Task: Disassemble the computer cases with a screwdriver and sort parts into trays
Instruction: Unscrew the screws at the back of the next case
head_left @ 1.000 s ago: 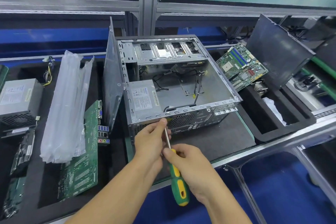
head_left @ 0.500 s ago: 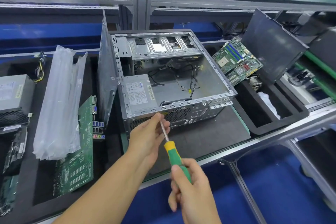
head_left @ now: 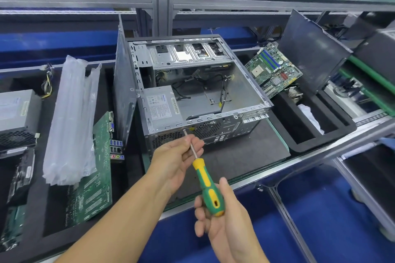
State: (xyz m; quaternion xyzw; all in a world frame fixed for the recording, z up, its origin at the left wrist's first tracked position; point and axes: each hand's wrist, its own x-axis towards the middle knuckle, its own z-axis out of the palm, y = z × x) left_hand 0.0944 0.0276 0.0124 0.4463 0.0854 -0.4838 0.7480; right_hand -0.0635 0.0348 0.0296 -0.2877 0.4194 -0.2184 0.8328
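Desk centre, open computer case (head_left: 245, 92): left grip (head_left: 177, 160) pinches screwdriver (head_left: 205, 179) shaft, right grip (head_left: 226, 224) holds handle, tip at rear panel.

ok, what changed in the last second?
The right hand slid back along the screwdriver handle, from near the shaft to the butt end, still gripping it. Unchanged: left hand pinches the shaft, tip at the computer case rear edge.

Bare matt metal case (head_left: 245, 92); glossy plastic screwdriver (head_left: 208, 186) handle.
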